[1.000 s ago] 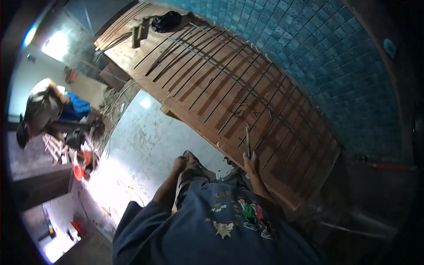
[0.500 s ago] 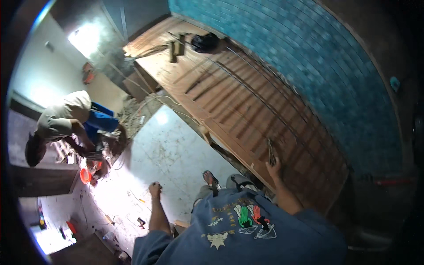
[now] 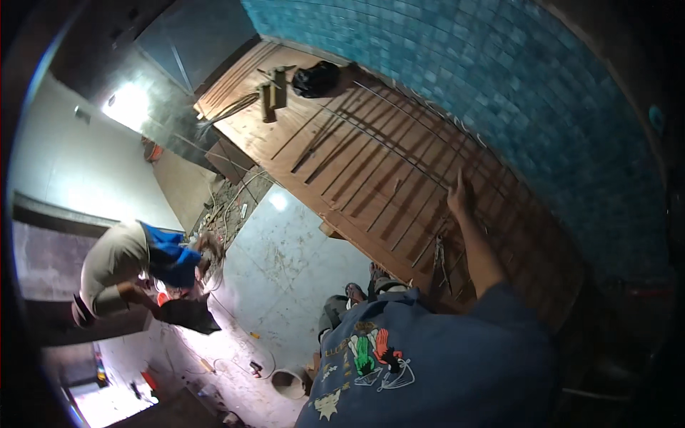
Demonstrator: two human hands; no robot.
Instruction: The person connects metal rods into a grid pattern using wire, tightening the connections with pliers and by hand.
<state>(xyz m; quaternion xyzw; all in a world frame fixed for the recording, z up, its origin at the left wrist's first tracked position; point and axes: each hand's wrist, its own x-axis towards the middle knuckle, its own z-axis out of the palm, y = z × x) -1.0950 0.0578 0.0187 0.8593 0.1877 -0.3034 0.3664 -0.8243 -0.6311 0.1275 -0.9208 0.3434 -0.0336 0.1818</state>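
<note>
My right hand (image 3: 462, 197) reaches out over a grid of thin metal rods (image 3: 382, 143) lying on a wooden board. Its fingers point away from me with the thumb apart, beside the long cross rod, and no tool shows in it. Whether the fingertips touch the rod is hard to see. Nearer to me, a tool with two long handles that looks like pincers (image 3: 439, 257) lies on the rods, below my right forearm. My left hand is out of view.
The wooden board (image 3: 285, 146) runs along a blue-green tiled wall (image 3: 428, 78). At its far end are a black plastic bag (image 3: 316, 78), wooden blocks (image 3: 268, 103) and a wire bundle (image 3: 235, 107). A bucket (image 3: 289, 383) stands on the pale floor. A bent-over person (image 3: 132, 260) works at left.
My right hand has moved from the pincers to farther up the rods, leaving the pincers lying there. My left hand has gone out of view. The other person has bent lower, holding something dark.
</note>
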